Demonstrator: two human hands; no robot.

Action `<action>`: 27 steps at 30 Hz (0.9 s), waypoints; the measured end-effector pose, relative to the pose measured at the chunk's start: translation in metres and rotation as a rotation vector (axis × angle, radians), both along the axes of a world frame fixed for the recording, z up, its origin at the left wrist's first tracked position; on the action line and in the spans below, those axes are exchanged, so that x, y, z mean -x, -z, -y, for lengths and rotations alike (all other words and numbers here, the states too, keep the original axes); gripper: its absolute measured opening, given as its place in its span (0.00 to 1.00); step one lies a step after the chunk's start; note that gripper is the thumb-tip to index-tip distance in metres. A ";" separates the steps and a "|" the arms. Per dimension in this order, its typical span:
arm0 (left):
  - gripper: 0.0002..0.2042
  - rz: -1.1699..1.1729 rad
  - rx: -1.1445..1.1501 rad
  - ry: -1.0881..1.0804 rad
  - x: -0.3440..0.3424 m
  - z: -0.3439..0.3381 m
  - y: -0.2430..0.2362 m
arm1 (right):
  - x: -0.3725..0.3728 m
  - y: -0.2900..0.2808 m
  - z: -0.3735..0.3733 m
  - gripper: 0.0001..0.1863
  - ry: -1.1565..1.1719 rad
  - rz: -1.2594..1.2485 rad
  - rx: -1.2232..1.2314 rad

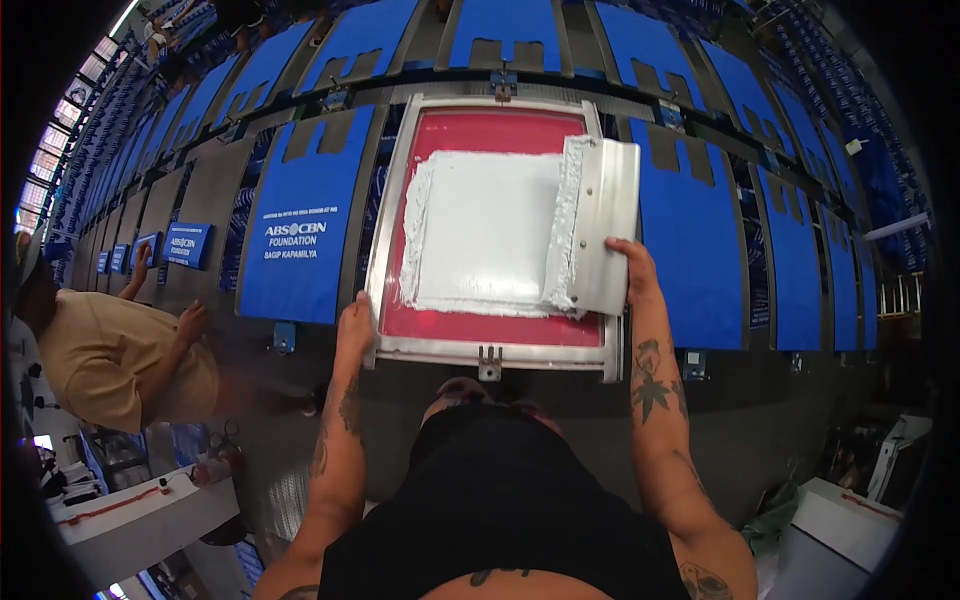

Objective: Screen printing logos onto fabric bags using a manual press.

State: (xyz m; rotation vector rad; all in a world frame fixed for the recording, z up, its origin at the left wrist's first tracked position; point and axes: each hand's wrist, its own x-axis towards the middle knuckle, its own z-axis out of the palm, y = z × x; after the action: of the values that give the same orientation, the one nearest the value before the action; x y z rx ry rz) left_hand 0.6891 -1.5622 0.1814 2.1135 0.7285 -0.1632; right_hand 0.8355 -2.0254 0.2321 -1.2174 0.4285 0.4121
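A screen-printing frame (495, 348) with metal rails lies in front of me. Its red mesh (470, 328) carries a broad patch of white ink (480, 230) with thick ridges at the edges. Along the right rail rests a wide metal squeegee (606, 200), its inner edge heaped with white ink. My left hand (355, 325) is closed on the frame's left rail near the lower corner. At the right side my right hand (640, 272) grips the outer edge, thumb over the squeegee; its other fingers are hidden below. What lies beneath the frame is covered.
Blue bag-shaped fabric pieces (305, 215) lie on dark boards to the left, with others (690, 240) to the right and a further row beyond. Metal clamps (489, 365) line the rails. A person in a tan shirt (130, 350) stands at left. White surfaces (150, 525) occupy the lower corners.
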 end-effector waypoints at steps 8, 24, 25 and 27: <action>0.32 0.016 0.050 0.002 -0.005 0.003 0.025 | -0.008 0.027 0.013 0.19 -0.091 -0.107 -0.067; 0.28 -0.014 -0.042 -0.029 -0.007 0.010 0.045 | 0.007 0.055 0.014 0.23 0.049 -0.126 -0.172; 0.28 0.017 -0.050 -0.036 -0.007 0.010 0.049 | 0.007 0.056 0.012 0.23 0.060 -0.169 -0.130; 0.29 -0.054 0.012 -0.025 -0.007 0.008 0.054 | 0.006 0.052 0.001 0.26 0.159 -0.246 -0.056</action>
State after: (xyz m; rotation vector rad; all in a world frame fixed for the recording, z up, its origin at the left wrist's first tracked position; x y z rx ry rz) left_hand 0.6958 -1.5701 0.1272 2.0943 0.7839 -0.2114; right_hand 0.8298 -2.0267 0.1798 -1.0733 0.7163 0.4356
